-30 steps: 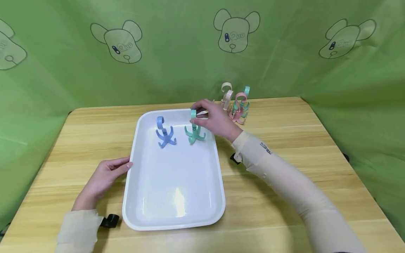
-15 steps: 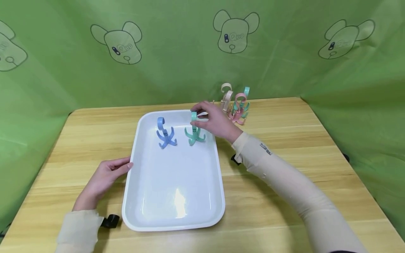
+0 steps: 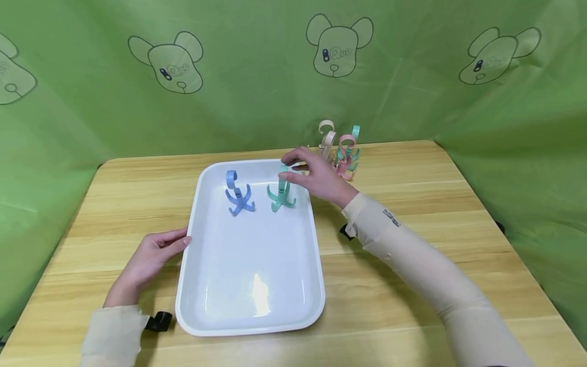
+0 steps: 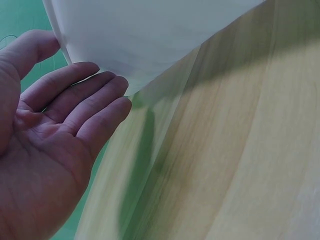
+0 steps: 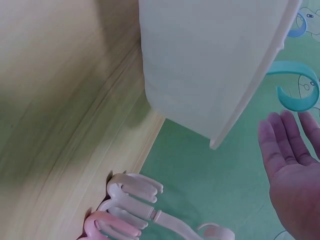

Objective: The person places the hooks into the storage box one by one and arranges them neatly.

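Green hook is standing in the tray, beside 1 blue hook. Right hand is hovering loosely spread at the former's top, contact unclear. Left hand is touching the tray's side, fingers relaxed. Release is presumably being performed; next move is likely calling for clearing fingers without tipping.

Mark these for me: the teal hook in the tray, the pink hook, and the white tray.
Teal hook (image 3: 282,198): head view, hub where its prongs meet.
Pink hook (image 3: 343,167): head view, lower part near its prongs.
White tray (image 3: 247,250): head view, bare floor.
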Motion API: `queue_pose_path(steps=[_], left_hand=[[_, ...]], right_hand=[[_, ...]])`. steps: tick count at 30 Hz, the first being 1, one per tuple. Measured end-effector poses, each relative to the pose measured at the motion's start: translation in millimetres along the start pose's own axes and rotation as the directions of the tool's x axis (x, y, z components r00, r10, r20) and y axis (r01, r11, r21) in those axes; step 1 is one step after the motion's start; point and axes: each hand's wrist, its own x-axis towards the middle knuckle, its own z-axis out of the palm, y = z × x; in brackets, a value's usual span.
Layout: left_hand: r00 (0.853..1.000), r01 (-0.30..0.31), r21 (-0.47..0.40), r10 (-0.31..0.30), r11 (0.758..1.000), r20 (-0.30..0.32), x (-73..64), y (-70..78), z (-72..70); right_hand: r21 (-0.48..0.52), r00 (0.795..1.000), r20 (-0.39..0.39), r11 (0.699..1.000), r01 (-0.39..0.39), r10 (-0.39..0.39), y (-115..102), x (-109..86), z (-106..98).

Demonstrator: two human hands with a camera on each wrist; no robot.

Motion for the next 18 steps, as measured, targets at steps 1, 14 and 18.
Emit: queue_pose_path(steps=[1, 14, 18], left_hand=[[1.000, 0.000, 0.001, 0.000, 1.000, 0.001, 0.1, -0.1, 0.1], [1.000, -0.004, -0.013, 0.004, 1.000, 0.004, 0.5, -1.6, -0.5], [1.000, -0.007, -0.022, 0.007, 1.000, 0.001, 0.6, -2.8, -0.3]], right_hand=[[0.006, 1.000, -0.007, 1.000, -0.004, 0.004, -2, -1.4, -1], [0.035, 0.977, -0.204, 0.997, -0.062, 0.068, 24, -9.7, -36], [0.044, 0.961, -0.246, 0.992, -0.116, 0.123, 26, -15.3, -49]])
